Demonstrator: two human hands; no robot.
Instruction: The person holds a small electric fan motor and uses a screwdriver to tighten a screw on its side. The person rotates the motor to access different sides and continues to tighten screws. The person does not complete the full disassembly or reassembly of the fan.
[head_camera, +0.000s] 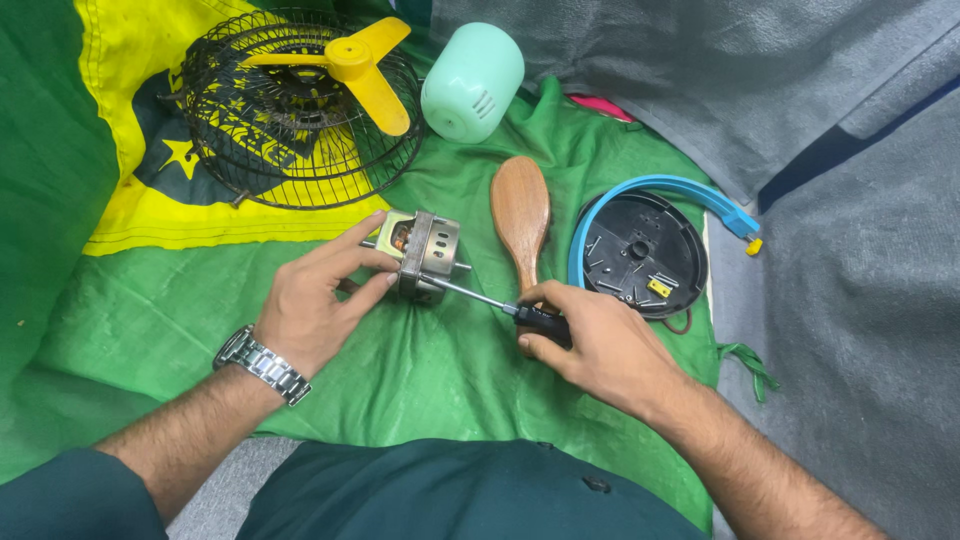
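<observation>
Covering the floor, green cloth (420, 370) meets grey carpet (860, 300).

a green cloth (420, 370) with a yellow patterned part covers the floor. on it, at the upper left, lies a black wire fan guard (300, 110) with a yellow three-bladed propeller (350, 62) resting in it. just right of the guard stands a mint-green plastic housing (472, 82), tipped on its side. a wooden brush-shaped paddle (521, 215) lies lower down, beside a round black base plate (640, 255) holding small screws and ringed by a curved blue plastic band (680, 190). grey fabric (830, 150) fills the right side.
</observation>
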